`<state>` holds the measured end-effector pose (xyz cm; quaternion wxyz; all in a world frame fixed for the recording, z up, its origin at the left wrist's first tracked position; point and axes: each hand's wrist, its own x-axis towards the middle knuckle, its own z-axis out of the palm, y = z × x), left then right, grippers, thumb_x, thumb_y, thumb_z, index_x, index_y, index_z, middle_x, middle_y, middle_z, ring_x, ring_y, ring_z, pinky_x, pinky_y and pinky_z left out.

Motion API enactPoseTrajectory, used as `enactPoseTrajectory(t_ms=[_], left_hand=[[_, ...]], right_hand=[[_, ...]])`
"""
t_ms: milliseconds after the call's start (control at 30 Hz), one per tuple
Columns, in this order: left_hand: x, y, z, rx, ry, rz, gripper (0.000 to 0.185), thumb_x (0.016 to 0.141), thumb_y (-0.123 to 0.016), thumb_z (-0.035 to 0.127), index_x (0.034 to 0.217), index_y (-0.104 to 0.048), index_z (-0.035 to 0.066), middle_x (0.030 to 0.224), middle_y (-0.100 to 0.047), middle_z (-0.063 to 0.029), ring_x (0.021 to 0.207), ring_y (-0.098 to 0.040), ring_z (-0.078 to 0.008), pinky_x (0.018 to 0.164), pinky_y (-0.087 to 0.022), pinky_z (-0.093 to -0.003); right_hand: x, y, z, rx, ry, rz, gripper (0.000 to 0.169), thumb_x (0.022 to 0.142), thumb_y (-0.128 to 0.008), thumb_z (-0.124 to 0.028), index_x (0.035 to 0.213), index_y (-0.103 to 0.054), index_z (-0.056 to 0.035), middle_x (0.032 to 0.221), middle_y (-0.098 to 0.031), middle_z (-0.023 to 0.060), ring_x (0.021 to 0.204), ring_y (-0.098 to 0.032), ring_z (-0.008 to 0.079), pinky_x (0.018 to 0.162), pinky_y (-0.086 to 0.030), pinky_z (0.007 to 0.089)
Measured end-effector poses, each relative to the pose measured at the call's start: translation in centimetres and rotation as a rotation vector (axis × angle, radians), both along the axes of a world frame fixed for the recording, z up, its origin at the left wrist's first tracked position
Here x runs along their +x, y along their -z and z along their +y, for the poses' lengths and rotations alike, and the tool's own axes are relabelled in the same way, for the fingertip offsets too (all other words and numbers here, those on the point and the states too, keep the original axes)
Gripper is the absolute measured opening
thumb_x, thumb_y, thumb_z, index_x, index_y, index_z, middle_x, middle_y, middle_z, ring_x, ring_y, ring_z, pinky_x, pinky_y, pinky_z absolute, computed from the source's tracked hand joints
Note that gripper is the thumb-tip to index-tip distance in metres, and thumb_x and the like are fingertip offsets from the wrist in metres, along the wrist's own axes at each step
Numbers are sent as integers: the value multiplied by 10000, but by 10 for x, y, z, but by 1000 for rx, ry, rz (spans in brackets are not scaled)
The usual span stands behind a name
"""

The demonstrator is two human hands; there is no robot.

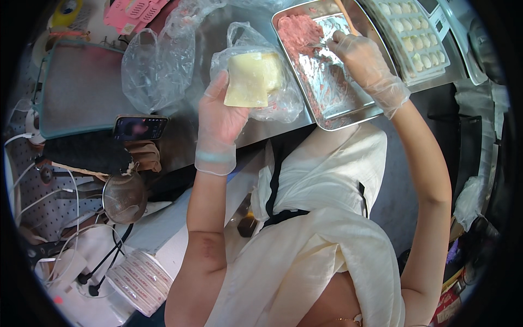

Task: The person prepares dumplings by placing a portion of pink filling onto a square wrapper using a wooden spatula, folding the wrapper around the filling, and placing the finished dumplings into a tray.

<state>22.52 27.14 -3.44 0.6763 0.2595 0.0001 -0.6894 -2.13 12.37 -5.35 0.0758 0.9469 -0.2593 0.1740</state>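
My left hand (224, 108), in a clear plastic glove, holds a pale yellow dough wrapper (246, 79) at its left and lower edge. Behind the wrapper, a stack of similar wrappers (274, 69) lies on a clear plastic bag (290, 102). My right hand (359, 59), gloved too, is over the metal tray (343, 124), its fingers closed around a utensil with a light wooden handle (346, 16). The utensil's metal end reaches toward the pink minced meat (298, 34) heaped in the tray's far left corner. Smears of meat cover the tray's bottom.
A divided plastic tray of filled dumplings (416, 36) stands at the far right. Crumpled plastic bags (159, 69) lie left of the wrappers. Further left are a teal-edged board (81, 88), a propped phone (141, 127) and a metal strainer (124, 198). The steel counter's near edge runs before my body.
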Motion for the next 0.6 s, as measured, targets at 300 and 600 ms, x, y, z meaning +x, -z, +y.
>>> enactPoseTrajectory(t_ms=[300,600], left_hand=[[-10,-1,1,123,-64,-107,397,927,-442,140,1269,-362,-47,1300,-432,-190,1207,-426,-336,1021,-332,-518],[-44,-10,-11,105,-93,-3,390,944,-396,169,1262,-355,-52,1278,-445,-183,1182,-449,-321,1018,-357,-459]], right_hand=[[6,8,0,400,210,57,106,726,-606,-58,817,-652,-32,824,-630,107,768,-621,280,649,-493,351],[-28,-50,16,1264,328,-484,144,817,-631,-96,927,-673,-13,775,-645,46,664,-575,119,613,-463,255]])
